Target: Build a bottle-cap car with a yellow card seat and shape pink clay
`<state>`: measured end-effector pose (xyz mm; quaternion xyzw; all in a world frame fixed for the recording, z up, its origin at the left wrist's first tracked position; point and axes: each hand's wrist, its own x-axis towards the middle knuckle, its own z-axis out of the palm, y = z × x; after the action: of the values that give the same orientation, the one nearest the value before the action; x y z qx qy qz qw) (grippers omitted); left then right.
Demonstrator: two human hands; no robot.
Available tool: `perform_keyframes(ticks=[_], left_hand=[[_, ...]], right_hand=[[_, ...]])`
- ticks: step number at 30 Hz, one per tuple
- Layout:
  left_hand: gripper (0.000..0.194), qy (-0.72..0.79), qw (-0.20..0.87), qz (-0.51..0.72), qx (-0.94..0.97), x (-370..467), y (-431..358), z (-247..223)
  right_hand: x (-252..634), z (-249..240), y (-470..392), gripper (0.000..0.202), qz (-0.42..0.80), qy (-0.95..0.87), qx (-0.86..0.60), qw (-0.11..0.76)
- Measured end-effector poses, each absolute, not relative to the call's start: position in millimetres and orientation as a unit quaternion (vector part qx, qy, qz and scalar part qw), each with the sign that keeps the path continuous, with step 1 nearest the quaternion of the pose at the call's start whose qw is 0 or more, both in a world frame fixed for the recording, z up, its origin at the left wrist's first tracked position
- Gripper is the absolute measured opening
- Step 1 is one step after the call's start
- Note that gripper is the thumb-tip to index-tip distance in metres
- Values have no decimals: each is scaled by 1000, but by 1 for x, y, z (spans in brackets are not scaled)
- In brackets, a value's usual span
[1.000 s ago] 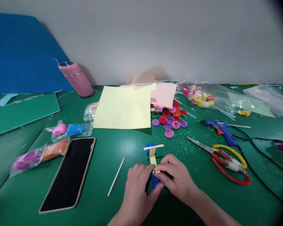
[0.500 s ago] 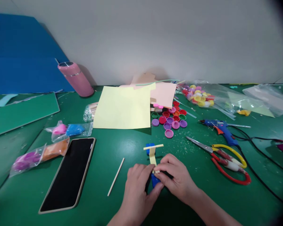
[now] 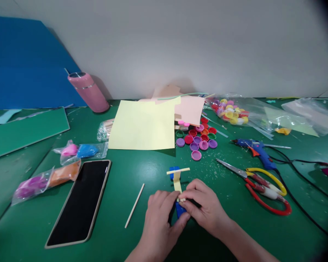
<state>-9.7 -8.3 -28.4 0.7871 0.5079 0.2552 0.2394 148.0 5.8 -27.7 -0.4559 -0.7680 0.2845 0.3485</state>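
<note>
At the near middle of the table, my left hand (image 3: 160, 216) is closed around the near end of a small craft piece, its thumb and fingers at a blue block (image 3: 180, 210). My right hand (image 3: 205, 209) pinches a small pale piece (image 3: 182, 199) just above that block; the fingers partly hide it. From there a pale yellow paper strip (image 3: 177, 185) runs away from me to a second blue block (image 3: 175, 168). A thin pale stick (image 3: 185, 169) lies across the strip's far end. Left of my hands rests a loose wooden stick (image 3: 135, 205).
On the left are a phone (image 3: 79, 203), clay packets (image 3: 62, 174) and a pink bottle (image 3: 90, 92). Yellow paper (image 3: 142, 125) and bottle caps (image 3: 196, 155) lie ahead. Open scissors (image 3: 235, 168) and a blue glue gun (image 3: 259, 151) with its cable are on the right.
</note>
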Motion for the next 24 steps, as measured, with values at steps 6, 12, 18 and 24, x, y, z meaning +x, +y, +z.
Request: perform_keyframes(ticks=[6, 12, 18, 24], left_hand=[[28, 502, 244, 264, 786, -10, -8, -28], [31, 490, 252, 273, 788, -11, -9, -26], [29, 499, 240, 271, 787, -10, -10, -25], [28, 505, 234, 265, 787, -9, -8, -28]], right_hand=[[148, -26, 4, 11, 286, -768, -456, 347], [148, -27, 5, 11, 281, -769, -454, 352], [147, -27, 5, 12, 279, -768, -457, 351], [148, -27, 5, 12, 277, -770, -454, 353]])
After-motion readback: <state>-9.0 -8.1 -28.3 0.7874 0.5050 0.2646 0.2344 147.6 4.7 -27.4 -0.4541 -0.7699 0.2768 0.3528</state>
